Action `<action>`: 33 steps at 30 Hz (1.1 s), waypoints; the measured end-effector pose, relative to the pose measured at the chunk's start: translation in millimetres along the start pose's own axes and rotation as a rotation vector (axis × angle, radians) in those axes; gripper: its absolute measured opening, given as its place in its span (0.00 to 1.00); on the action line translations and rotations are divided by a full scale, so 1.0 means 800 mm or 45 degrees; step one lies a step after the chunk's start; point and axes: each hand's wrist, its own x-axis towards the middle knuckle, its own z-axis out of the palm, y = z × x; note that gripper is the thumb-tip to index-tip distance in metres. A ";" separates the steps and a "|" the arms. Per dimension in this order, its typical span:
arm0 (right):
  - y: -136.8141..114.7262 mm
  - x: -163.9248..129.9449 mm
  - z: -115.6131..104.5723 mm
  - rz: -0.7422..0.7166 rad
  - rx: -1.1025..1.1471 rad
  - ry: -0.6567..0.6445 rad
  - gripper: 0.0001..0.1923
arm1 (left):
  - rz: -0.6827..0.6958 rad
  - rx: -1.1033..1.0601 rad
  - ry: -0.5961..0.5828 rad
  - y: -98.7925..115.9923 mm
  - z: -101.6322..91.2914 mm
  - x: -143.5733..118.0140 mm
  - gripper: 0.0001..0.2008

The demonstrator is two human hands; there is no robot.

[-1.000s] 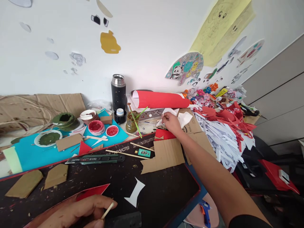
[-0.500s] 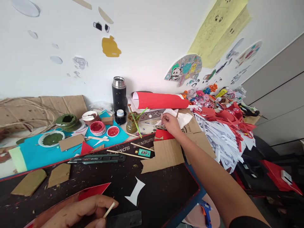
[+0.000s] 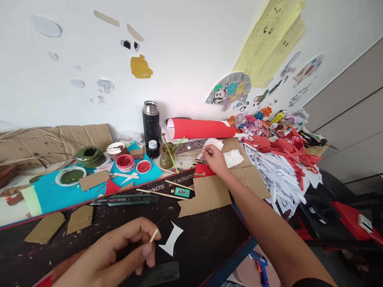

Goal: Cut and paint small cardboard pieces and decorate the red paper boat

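A person's left hand (image 3: pixel 127 249) grips a thin pale stick (image 3: pixel 154 235) between thumb and forefinger over a dark mat (image 3: pixel 209 239), near a white paper cutout (image 3: pixel 172 239). The right hand (image 3: pixel 216 160) stretches beyond cut cardboard (image 3: pixel 211 196), near a red paper roll (image 3: pixel 200 128), drawn into a pinch; from where I stand, I cannot tell whether it holds anything.

A black flask (image 3: pixel 151 124) stands near a white wall (image 3: pixel 182 59) bearing a mustard-yellow cutout (image 3: pixel 140 66).
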 end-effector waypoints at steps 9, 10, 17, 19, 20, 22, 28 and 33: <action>-0.003 -0.004 0.007 0.016 0.242 -0.027 0.10 | 0.125 -0.134 -0.236 0.066 0.033 0.034 0.21; -0.003 -0.004 0.008 0.027 0.271 -0.036 0.10 | 0.118 -0.133 -0.244 0.066 0.036 0.036 0.21; -0.014 -0.009 0.012 0.107 0.500 -0.134 0.13 | 0.090 -0.174 -0.252 0.057 0.044 0.040 0.19; -0.018 -0.015 0.011 0.127 0.553 -0.167 0.15 | 0.089 -0.179 -0.249 0.053 0.044 0.040 0.19; -0.020 -0.018 0.010 0.135 0.575 -0.177 0.15 | 0.090 -0.175 -0.245 0.050 0.044 0.040 0.20; -0.022 -0.023 0.008 0.148 0.609 -0.187 0.16 | 0.099 -0.158 -0.233 0.042 0.046 0.040 0.20; -0.025 -0.026 0.010 0.194 0.707 -0.197 0.14 | 0.139 -0.174 -0.242 0.030 0.056 0.040 0.23; -0.031 -0.029 0.020 0.219 0.799 -0.229 0.14 | 0.019 -0.132 -0.232 0.054 0.059 0.026 0.22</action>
